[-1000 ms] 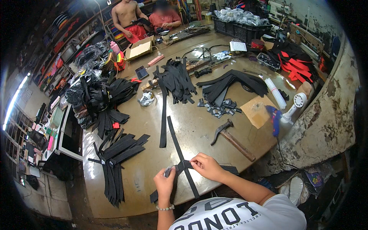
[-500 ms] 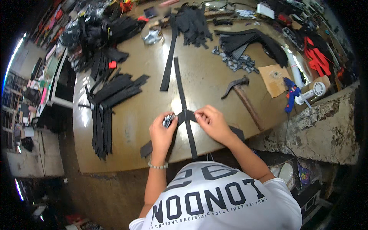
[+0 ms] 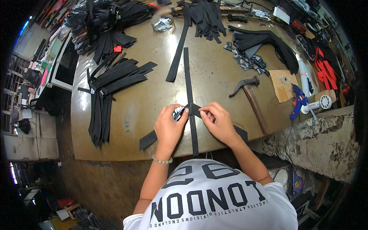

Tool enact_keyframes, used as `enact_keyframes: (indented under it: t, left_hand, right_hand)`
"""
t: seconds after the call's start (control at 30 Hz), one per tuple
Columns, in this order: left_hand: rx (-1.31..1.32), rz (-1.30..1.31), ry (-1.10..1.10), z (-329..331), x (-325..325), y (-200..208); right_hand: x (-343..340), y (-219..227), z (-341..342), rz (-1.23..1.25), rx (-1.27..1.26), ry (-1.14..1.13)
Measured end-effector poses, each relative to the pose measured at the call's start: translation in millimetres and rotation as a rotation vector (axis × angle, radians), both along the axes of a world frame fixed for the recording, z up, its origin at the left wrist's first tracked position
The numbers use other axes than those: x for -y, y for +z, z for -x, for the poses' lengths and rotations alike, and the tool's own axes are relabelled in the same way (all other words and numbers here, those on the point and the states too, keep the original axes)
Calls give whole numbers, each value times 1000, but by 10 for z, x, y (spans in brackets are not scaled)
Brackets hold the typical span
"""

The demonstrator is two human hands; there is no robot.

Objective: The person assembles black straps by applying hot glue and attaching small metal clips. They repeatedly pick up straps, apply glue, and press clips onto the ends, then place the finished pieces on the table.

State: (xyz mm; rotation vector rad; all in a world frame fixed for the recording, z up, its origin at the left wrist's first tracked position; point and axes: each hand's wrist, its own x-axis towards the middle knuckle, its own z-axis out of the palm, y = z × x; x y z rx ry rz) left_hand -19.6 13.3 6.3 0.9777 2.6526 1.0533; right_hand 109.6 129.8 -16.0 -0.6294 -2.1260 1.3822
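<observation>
The table [image 3: 126, 126] is a glossy olive-brown, and nearly everything on it is black: the long strap [image 3: 188, 80] under the hands, the fanned strips [image 3: 111, 80] at the left and the heaps [image 3: 207, 15] at the far edge. At the right lie a hammer [image 3: 251, 94] with a dark grey head and reddish-brown handle, a tan cardboard square [image 3: 282, 84], a blue glue gun [image 3: 298, 102], a white spool [image 3: 321, 102] and bright red straps [image 3: 326, 71]. Nearest, the person's shirt [image 3: 214, 203] is white with bold black lettering, and a pale beaded bracelet [image 3: 162, 161] circles the left wrist.
</observation>
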Motion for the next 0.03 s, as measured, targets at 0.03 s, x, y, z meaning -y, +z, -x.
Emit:
enact_keyframes:
  t: [0.03]
  left_hand:
    - [6, 15, 6, -5, -5, 18]
  right_hand:
    - [0, 3, -2, -3, -1, 1]
